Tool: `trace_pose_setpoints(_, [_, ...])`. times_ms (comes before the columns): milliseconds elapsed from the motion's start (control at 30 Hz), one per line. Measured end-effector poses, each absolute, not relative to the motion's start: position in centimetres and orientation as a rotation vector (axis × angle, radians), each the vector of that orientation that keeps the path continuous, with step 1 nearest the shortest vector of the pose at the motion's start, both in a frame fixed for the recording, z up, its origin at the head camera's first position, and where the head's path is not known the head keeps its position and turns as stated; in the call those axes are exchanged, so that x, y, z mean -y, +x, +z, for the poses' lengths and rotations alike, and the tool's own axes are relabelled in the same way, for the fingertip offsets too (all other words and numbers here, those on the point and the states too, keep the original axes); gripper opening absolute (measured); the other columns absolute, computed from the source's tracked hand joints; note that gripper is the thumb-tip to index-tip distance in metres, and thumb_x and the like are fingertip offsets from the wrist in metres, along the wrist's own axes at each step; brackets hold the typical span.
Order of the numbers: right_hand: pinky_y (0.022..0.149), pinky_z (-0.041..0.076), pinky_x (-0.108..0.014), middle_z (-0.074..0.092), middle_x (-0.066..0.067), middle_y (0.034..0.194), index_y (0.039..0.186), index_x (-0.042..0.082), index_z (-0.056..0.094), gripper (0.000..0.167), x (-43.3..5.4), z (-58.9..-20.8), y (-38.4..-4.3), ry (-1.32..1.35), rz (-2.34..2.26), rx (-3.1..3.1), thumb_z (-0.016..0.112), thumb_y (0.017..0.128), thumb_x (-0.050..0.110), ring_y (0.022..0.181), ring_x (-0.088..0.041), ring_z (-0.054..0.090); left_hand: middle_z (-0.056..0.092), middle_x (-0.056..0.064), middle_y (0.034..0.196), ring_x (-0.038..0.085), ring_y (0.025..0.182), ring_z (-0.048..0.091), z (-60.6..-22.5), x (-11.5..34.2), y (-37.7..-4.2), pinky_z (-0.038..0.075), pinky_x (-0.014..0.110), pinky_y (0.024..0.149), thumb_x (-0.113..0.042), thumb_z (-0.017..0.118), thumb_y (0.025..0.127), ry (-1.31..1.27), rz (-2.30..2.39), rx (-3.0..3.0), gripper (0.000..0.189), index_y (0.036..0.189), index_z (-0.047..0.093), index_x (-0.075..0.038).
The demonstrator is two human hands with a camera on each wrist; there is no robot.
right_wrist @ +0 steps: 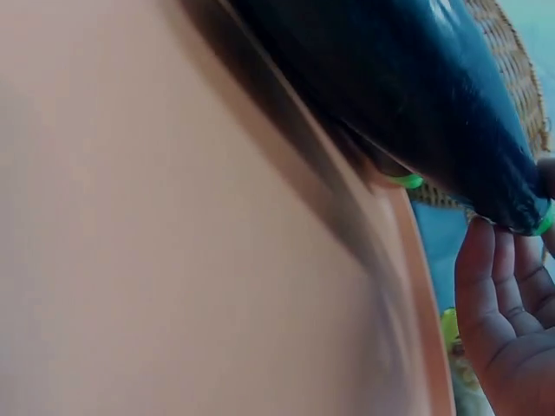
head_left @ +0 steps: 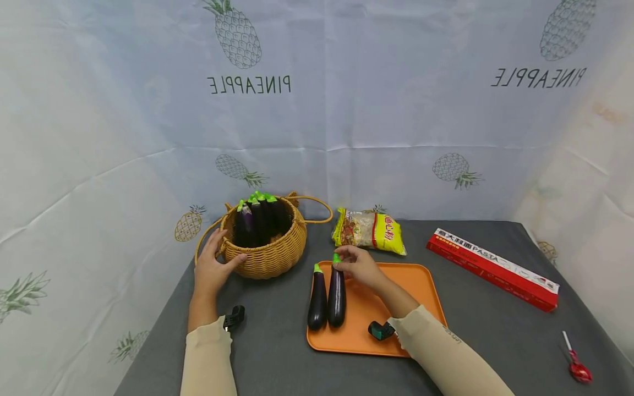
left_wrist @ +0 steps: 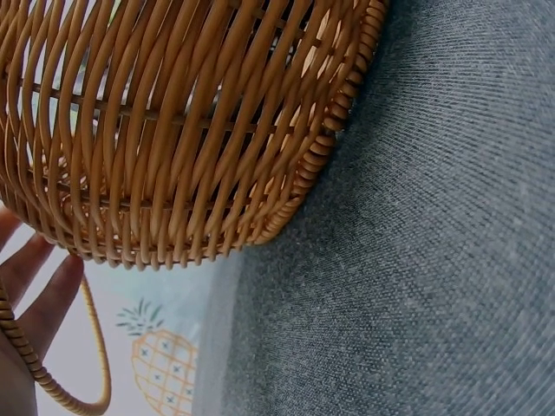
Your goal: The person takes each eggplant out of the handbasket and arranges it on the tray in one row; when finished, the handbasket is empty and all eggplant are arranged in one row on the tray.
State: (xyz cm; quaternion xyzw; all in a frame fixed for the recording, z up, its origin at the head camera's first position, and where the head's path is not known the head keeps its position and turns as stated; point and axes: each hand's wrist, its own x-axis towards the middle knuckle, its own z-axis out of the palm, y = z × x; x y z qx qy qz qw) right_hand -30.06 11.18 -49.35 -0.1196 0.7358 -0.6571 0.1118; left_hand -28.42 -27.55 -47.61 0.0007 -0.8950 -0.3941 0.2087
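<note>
At the top of a dark purple eggplant [head_left: 337, 301], my right hand [head_left: 360, 268] pinches the green stem end. This eggplant lies over the left part of an orange tray [head_left: 364, 333]; in the right wrist view its glossy body [right_wrist: 408, 95] slants toward the fingertips. A second eggplant [head_left: 317, 302] lies just left of it on the tray. My left hand [head_left: 212, 269], thumb and fingers spread, touches the left side of a woven wicker basket [head_left: 272, 261]. Several eggplants [head_left: 262, 223] stand in the basket, green ends up. The left wrist view shows fingers [left_wrist: 54, 299] against the wicker.
Behind the tray lies a yellow-and-clear food packet [head_left: 369, 231]. A red pasta box [head_left: 495, 269] lies diagonally on the right, with a red lollipop [head_left: 578, 368] nearer the front. A pineapple-printed cloth [head_left: 346, 110] hangs behind the grey table [head_left: 277, 352].
</note>
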Motion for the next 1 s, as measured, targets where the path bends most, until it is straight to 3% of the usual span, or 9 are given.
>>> trace_pose_setpoints(267, [0.062, 0.048, -0.031, 0.058, -0.010, 0.100, 0.122, 0.000, 0.062, 0.036, -10.8, -50.2, -29.8, -0.336, -1.779, -2.280, 0.072, 0.088, 0.010, 0.082, -0.021, 0.055, 0.026, -0.005, 0.158, 0.038, 0.131, 0.043, -47.6, 27.5, -28.5, 0.023, 0.073, 0.099, -0.052, 0.079, 0.076, -0.001, -1.097, 2.486, 0.086, 0.150, 0.040, -0.029])
trace_pose_setpoints(767, [0.061, 0.055, -0.037, 0.058, -0.011, 0.097, 0.118, 0.003, 0.064, 0.030, -10.7, -50.7, -29.8, -0.266, -1.741, -2.296, 0.071, 0.089, 0.010, 0.080, -0.022, 0.059, 0.027, -0.004, 0.158, 0.039, 0.128, 0.046, -47.8, 27.5, -28.4, 0.018, 0.076, 0.099, -0.051, 0.080, 0.076, 0.004, -1.102, 2.468, 0.085, 0.149, 0.042, -0.027])
trace_pose_setpoints(1000, [0.062, 0.057, -0.038, 0.058, -0.012, 0.097, 0.118, 0.002, 0.063, 0.032, -10.7, -50.5, -29.9, -0.309, -1.698, -2.333, 0.072, 0.088, 0.009, 0.077, -0.023, 0.063, 0.027, -0.003, 0.158, 0.039, 0.127, 0.047, -47.6, 27.4, -28.3, 0.028, 0.071, 0.099, -0.050, 0.080, 0.077, -0.004, -1.107, 2.465, 0.085, 0.149, 0.042, -0.026])
